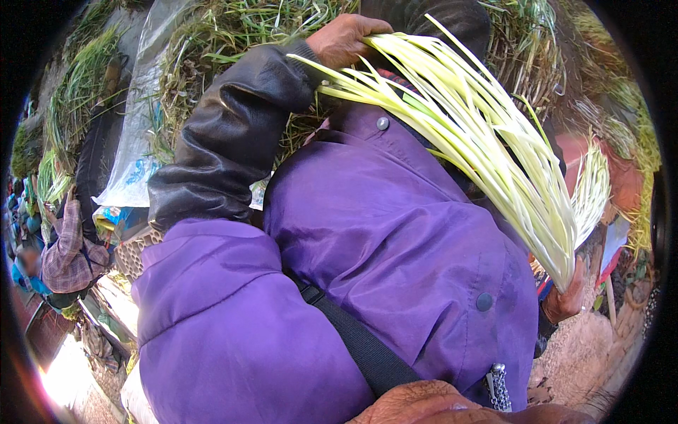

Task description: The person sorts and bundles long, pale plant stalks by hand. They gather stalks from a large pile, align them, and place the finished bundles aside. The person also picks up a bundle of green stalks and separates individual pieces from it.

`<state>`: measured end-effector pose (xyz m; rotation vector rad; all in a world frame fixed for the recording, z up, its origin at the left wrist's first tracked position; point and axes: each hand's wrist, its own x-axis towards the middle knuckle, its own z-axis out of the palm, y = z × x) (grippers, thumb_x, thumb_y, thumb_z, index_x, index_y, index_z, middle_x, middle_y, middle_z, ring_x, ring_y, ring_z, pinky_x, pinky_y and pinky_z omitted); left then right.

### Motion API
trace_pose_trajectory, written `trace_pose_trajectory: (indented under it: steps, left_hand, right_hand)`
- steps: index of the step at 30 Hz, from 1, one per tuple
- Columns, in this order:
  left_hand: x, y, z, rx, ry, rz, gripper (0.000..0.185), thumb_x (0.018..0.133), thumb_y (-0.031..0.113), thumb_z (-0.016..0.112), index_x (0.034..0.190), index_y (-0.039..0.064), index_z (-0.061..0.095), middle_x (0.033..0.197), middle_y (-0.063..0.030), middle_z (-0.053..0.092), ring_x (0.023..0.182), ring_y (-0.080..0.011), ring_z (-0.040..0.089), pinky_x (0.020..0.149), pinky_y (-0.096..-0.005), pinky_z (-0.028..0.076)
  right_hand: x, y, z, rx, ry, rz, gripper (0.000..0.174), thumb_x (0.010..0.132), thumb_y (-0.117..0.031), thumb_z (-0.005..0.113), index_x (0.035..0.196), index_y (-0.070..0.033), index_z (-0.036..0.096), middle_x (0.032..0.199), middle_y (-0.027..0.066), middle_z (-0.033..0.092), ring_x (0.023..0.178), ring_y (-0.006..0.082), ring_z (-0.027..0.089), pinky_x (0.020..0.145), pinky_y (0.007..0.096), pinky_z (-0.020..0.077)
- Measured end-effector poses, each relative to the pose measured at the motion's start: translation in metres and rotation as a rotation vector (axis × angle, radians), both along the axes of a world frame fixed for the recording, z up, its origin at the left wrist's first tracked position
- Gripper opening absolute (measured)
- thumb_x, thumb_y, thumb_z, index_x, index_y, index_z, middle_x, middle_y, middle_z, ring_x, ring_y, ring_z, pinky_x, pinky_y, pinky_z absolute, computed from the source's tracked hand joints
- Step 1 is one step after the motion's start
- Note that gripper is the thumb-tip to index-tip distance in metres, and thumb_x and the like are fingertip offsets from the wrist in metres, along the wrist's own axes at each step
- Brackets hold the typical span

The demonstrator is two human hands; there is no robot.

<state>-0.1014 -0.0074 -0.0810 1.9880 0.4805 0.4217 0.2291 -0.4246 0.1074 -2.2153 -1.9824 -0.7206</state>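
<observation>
A bundle of long, pale yellow-green leafy stalks (476,132) spans diagonally across the front of my body. At the right, my right hand (567,297) grips the narrow white base of the bundle. My left hand (349,40), at the top, has its fingers curled over the loose leaf ends, and several tips fan out below it. Behind the base end, a second pale bunch (593,191) shows at the right. My purple jacket (371,212) with a black leather sleeve (222,127) hides much of what lies beneath.
Heaps of green and dry stalks (233,37) lie ahead. A translucent plastic sheet (137,116) stretches along the left, near a perforated brick (137,249). Another person in a checked shirt (69,244) handles green stalks at far left. Reddish material (625,175) sits at right.
</observation>
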Motion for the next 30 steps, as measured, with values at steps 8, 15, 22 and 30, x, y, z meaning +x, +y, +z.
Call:
trace_pose_trajectory:
  steps: [8, 15, 22, 30]
  left_hand:
    - [-0.003, 0.008, -0.006, -0.271, 0.071, -0.001, 0.025, 0.096, 0.014, 0.057, 0.114, -0.001, 0.065, 0.099, -0.0132, 0.07, 0.085, -0.02, 0.067, 0.08, -0.0302, 0.055]
    - [0.003, 0.013, -0.021, 0.074, 0.015, -0.008, 0.021, 0.092, 0.004, 0.055, 0.109, -0.002, 0.065, 0.096, -0.0187, 0.07, 0.088, -0.0283, 0.068, 0.084, -0.0332, 0.053]
    - [0.009, 0.027, -0.056, 0.388, 0.131, -0.077, 0.049, 0.068, 0.012, 0.084, 0.11, 0.001, 0.062, 0.103, -0.0198, 0.068, 0.095, -0.0339, 0.068, 0.08, -0.0402, 0.057]
    - [-0.016, 0.051, -0.141, 0.232, 0.504, 0.154, 0.033, 0.078, 0.026, 0.071, 0.102, 0.004, 0.069, 0.101, -0.025, 0.066, 0.094, -0.041, 0.065, 0.082, -0.047, 0.052]
  right_hand:
    - [-0.001, -0.001, 0.003, -0.025, -0.002, -0.011, 0.039, 0.087, -0.026, 0.067, 0.118, -0.003, 0.063, 0.082, 0.0128, 0.065, 0.064, 0.0297, 0.061, 0.054, 0.0391, 0.047]
    - [-0.001, 0.002, 0.009, -0.091, 0.009, 0.017, 0.04, 0.09, -0.031, 0.064, 0.117, -0.002, 0.063, 0.085, 0.013, 0.066, 0.065, 0.0295, 0.061, 0.056, 0.0389, 0.0474]
    - [-0.008, 0.003, 0.013, -0.112, 0.048, 0.041, 0.044, 0.09, -0.03, 0.062, 0.119, 0.002, 0.061, 0.089, 0.015, 0.067, 0.066, 0.0306, 0.061, 0.057, 0.0384, 0.0479]
    - [-0.007, 0.005, 0.013, -0.081, 0.012, 0.065, 0.045, 0.089, -0.029, 0.063, 0.12, 0.003, 0.061, 0.09, 0.0152, 0.067, 0.064, 0.0292, 0.06, 0.055, 0.0381, 0.047]
